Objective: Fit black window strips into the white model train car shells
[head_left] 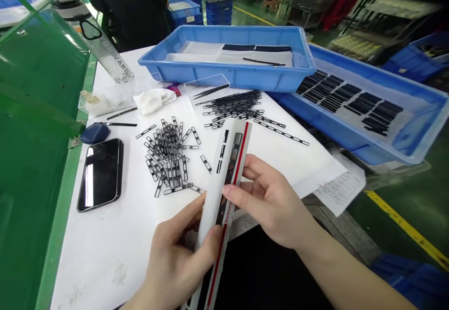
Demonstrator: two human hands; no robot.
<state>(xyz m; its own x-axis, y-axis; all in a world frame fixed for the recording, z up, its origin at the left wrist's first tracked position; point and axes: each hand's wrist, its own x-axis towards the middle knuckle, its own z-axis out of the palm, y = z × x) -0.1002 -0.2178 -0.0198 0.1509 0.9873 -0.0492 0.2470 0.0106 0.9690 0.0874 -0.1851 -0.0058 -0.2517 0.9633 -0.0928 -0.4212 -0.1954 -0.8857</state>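
Nearest the camera, the left hand (178,256) wraps its fingers around the lower half of a long white backing strip with a red edge line (228,172), closed firmly on it. The right hand (268,200) is partly open, with thumb and forefinger pinching the strip's upper part from the side. The strip stands tilted between both hands, above the near edge of a white-topped workbench (105,263). Small dark rectangular pieces sit in a line along its face, and more of its lower end runs out of view.

Just beyond the hands, a loose heap of slim black-and-white plastic strips (167,158) lies scattered on the bench. Farther on sits a second, denser heap of thin black strips (233,106), with a few longer strips (280,132) lying apart to its right. Neither heap is in any order, while a wide blue plastic tray (365,113) to the right holds black strips laid out in neat rows.

To the left lie a black smartphone (100,174) and a crumpled white cloth (154,101). Black tweezers (210,91) rest on a clear plastic lid (206,83). Behind them, a second blue plastic tray (224,78) holds white sheets, and a person in dark clothing (122,6) stands beyond it, near stacked blue crates (219,13).
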